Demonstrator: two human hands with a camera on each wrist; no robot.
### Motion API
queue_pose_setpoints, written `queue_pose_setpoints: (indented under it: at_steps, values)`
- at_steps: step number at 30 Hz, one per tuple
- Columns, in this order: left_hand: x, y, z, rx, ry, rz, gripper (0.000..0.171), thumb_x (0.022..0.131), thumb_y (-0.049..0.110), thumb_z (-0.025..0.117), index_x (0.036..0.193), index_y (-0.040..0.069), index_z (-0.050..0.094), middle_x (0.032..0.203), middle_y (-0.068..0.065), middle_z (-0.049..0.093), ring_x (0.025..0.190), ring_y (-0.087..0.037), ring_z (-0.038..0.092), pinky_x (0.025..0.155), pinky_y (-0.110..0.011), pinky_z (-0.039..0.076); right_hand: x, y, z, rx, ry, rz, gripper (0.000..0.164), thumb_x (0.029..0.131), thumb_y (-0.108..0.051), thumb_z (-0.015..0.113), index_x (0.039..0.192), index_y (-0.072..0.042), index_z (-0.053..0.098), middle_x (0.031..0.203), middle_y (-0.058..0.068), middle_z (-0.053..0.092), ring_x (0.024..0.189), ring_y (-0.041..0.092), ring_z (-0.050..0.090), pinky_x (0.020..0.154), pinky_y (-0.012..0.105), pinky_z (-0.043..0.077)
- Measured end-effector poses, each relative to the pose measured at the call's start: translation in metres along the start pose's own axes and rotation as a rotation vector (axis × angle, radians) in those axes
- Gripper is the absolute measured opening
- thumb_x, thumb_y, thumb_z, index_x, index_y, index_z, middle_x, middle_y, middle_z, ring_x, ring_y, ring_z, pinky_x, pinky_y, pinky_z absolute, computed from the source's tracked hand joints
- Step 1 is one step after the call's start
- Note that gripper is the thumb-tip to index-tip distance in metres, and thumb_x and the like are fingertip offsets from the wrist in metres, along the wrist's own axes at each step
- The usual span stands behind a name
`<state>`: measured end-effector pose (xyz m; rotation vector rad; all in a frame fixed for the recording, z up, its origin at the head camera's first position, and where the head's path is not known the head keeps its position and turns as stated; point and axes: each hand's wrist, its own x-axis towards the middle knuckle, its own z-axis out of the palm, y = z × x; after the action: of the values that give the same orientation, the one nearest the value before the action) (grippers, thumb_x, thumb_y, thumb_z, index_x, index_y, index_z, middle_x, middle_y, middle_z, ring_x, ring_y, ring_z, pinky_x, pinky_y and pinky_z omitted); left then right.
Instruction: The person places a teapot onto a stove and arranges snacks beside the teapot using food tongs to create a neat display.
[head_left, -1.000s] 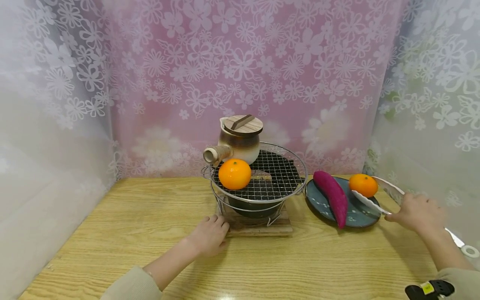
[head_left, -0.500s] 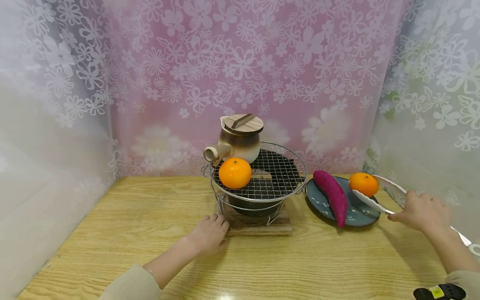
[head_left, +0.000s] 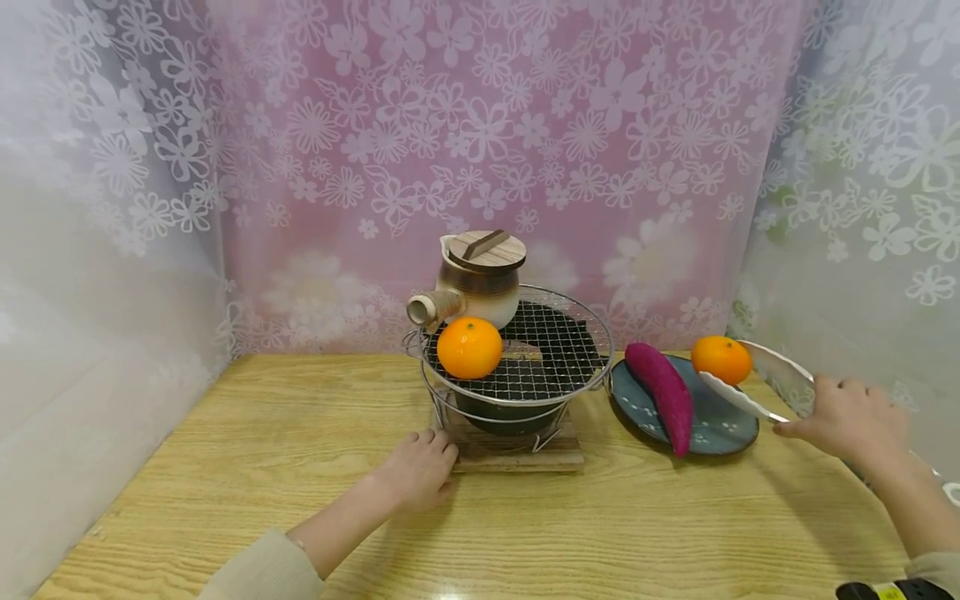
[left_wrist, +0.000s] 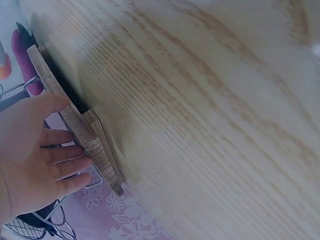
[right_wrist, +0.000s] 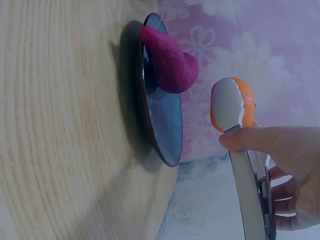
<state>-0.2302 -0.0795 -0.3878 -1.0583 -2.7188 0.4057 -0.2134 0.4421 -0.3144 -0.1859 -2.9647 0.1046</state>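
My right hand grips a pair of white-tipped tongs, thumb on one arm and fingers round the other. Between the tongs' tips is an orange mandarin; in the right wrist view the mandarin hangs clear of the dark blue plate. A purple sweet potato lies on that plate. My left hand rests at the left front corner of the wooden board under the grill; in the left wrist view its fingers lie fairly straight against the board.
On the round wire grill rack sit a second mandarin and a small clay pot with a wooden lid and side handle. A pink floral curtain closes off the back of the wooden table.
The tongs have lifted the right mandarin slightly up and a little left from the plate. My right hand has shifted a bit to the right. The left hand has stayed put.
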Motion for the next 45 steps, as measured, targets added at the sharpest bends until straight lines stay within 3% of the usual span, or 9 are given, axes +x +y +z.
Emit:
queue_pose_setpoints:
  at_steps: [6,16,32,45]
  values:
    - [0.000,0.001,0.000,0.003,0.000,0.000,0.038,0.086,0.038,0.062,0.108,0.007,0.059,0.103,-0.008,0.055,0.094,-0.023,0.053,0.075,-0.034,0.043,-0.001,-0.010,-0.006,0.002,0.033,-0.006,0.106,0.057,-0.062,0.076,0.115,0.018,0.039,0.098,0.042,0.043,0.085,0.058,0.040,0.065,0.063,0.033]
    - [-0.001,0.000,-0.001,0.025,0.008,0.008,0.038,0.086,0.039,0.062,0.107,0.008,0.059,0.103,-0.008,0.055,0.094,-0.023,0.053,0.075,-0.032,0.044,-0.003,-0.022,-0.013,-0.011,0.049,-0.022,0.117,0.052,-0.072,0.071,0.120,0.017,0.038,0.104,0.043,0.040,0.092,0.061,0.036,0.071,0.067,0.030]
    - [-0.001,0.000,-0.001,-0.007,-0.014,0.003,0.040,0.087,0.039,0.062,0.110,0.007,0.059,0.106,-0.009,0.055,0.098,-0.024,0.052,0.078,-0.034,0.044,-0.006,-0.035,-0.022,-0.026,0.076,-0.073,0.116,0.054,-0.075,0.069,0.123,0.013,0.038,0.100,0.040,0.045,0.086,0.057,0.041,0.061,0.058,0.034]
    - [0.000,0.000,0.000,-0.013,0.002,0.010,0.039,0.086,0.039,0.062,0.108,0.007,0.059,0.103,-0.009,0.055,0.094,-0.024,0.053,0.075,-0.033,0.043,-0.007,-0.049,-0.035,-0.024,0.095,-0.101,0.107,0.059,-0.065,0.074,0.124,0.013,0.039,0.102,0.040,0.045,0.086,0.057,0.042,0.059,0.058,0.037]
